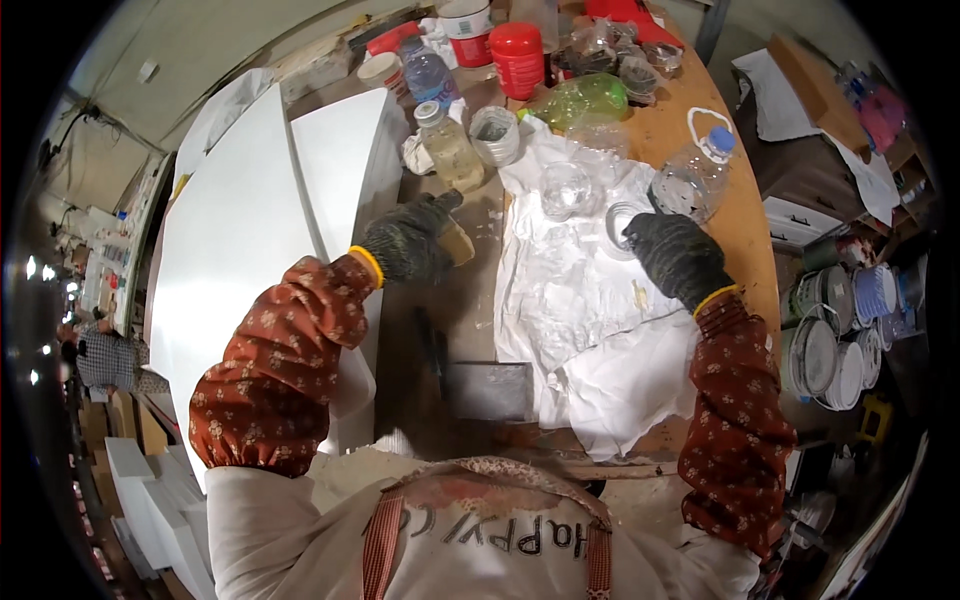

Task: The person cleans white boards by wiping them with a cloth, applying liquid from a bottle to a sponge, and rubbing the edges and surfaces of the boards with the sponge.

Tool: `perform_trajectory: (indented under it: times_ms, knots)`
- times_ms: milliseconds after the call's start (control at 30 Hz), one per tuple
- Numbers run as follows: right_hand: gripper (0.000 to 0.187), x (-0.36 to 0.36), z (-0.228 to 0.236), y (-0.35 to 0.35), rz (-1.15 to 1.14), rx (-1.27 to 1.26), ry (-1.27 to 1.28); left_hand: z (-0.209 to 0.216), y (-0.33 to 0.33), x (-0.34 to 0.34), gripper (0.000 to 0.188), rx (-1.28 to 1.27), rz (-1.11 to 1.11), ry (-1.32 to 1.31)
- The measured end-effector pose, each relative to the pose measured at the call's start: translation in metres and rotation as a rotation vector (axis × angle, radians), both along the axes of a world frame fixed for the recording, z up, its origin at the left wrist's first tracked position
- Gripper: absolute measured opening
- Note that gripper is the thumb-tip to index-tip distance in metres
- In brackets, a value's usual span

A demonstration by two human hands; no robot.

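My left hand [408,240], in a dark work glove with a yellow cuff, is closed around a thin beige piece [458,244]. Its kind is hard to make out, and the glove hides part of it. To that hand's left stands a large white panel [230,250]. My right hand [678,258], gloved alike, has its fingers closed at the edge of a small clear plastic cup [620,222] on a crumpled white cloth [625,340]. Another clear cup [566,190] sits on the cloth. A large clear jug [692,180] with a blue cap stands just beyond my right hand.
Beyond my left hand stand a bottle of yellowish liquid [450,150] and a cut-down plastic container [494,137]. Farther back are a red jar [517,62], a green bottle [585,100] and a water bottle [428,72]. A dark flat block [490,391] lies near me; buckets [812,358] stand right.
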State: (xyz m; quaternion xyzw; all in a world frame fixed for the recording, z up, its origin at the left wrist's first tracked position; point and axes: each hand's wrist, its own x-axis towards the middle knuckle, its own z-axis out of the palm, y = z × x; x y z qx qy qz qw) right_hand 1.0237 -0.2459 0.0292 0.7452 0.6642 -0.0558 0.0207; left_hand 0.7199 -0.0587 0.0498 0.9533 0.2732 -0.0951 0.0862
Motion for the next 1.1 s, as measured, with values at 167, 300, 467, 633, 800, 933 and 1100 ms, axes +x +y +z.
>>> perform_trajectory:
  times_ms: [167,300,467,633,800,933,1100]
  knots:
    - [0.02,0.035,-0.032,-0.02,0.045,0.331,0.182,0.046,-0.03,0.022,0.064,-0.952,0.313,-0.452]
    - [0.013,0.032,-0.033,-0.035,-0.373,0.417,1.235,0.039,-0.031,0.029,0.056,-1.378,0.371,-0.676]
    - [0.019,0.019,-0.029,-0.045,-0.594,0.526,1.333,0.016,-0.041,0.054,0.047,-1.406,0.418,-0.644]
    - [0.018,-0.003,-0.011,-0.012,-0.309,0.52,0.462,-0.007,-0.061,0.06,0.055,-1.281,0.383,-0.554]
    - [0.018,-0.002,-0.002,0.001,-0.169,0.28,0.183,-0.02,-0.071,0.079,0.067,-1.463,0.324,-0.507]
    - [0.017,0.016,-0.011,0.0,0.036,0.196,0.184,-0.032,-0.08,0.09,0.065,-1.227,0.252,-0.59]
    - [0.019,0.027,-0.023,-0.009,-0.003,0.387,0.321,-0.06,-0.073,0.089,0.087,-0.959,0.119,-0.578]
